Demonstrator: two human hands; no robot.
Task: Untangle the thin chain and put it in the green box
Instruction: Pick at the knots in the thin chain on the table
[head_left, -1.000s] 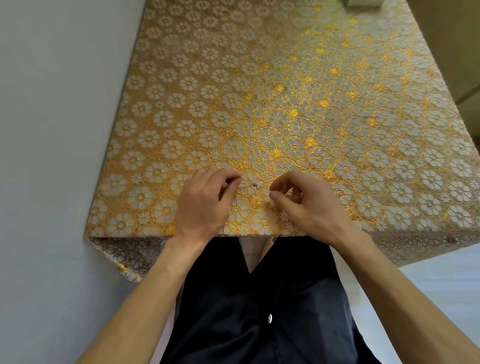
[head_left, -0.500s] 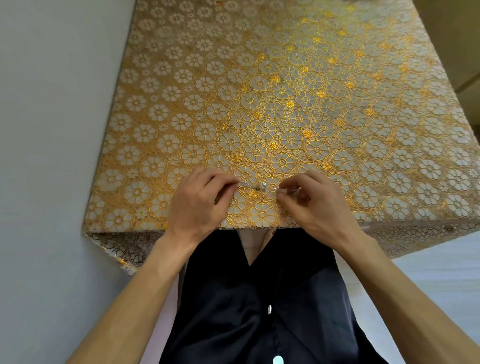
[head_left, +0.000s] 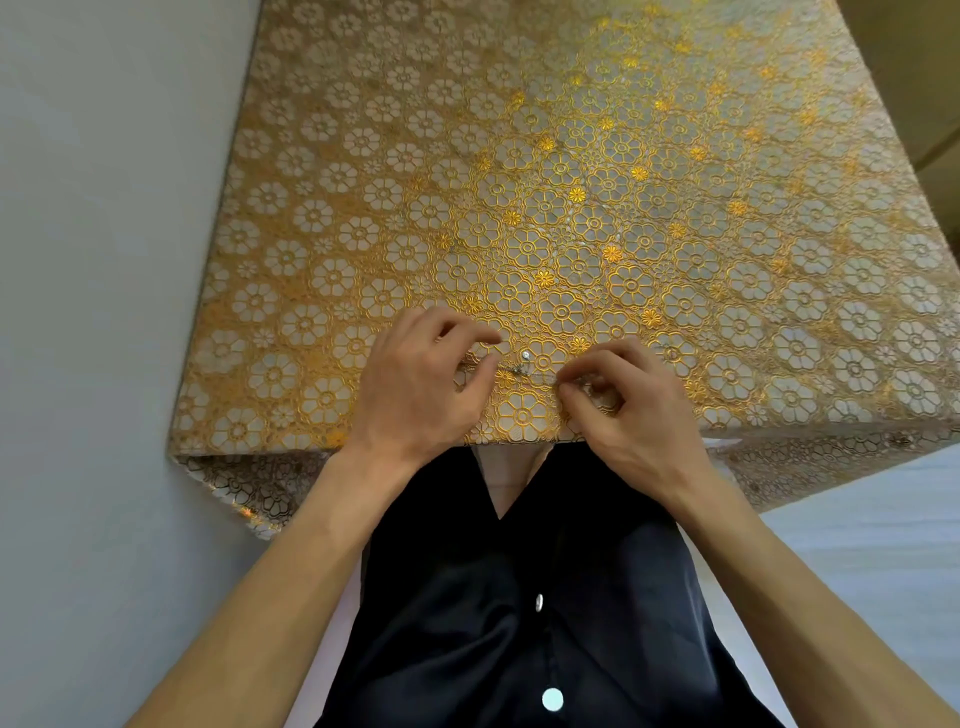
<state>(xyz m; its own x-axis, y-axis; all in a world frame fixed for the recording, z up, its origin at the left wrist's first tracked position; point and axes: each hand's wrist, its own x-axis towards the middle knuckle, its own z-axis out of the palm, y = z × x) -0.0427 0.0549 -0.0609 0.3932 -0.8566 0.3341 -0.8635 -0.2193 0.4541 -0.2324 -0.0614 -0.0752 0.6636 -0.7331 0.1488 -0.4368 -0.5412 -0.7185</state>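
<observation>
A thin silver chain (head_left: 524, 370) with a small shiny pendant stretches between my two hands, just above the table's near edge. My left hand (head_left: 421, 384) pinches its left end between thumb and fingers. My right hand (head_left: 623, 400) pinches the right end with curled fingers, and part of the chain is hidden inside that hand. A small knot sits near the middle of the stretched part. The green box is not in view.
The table (head_left: 571, 182) wears a gold floral cloth that hangs over the near edge. A grey wall (head_left: 104, 260) runs along the table's left side. My dark shirt fills the bottom of the view.
The view has tilted down, so the far end of the table has left the frame. My hands stay on the chain, the left hand's fingers spread a little more.
</observation>
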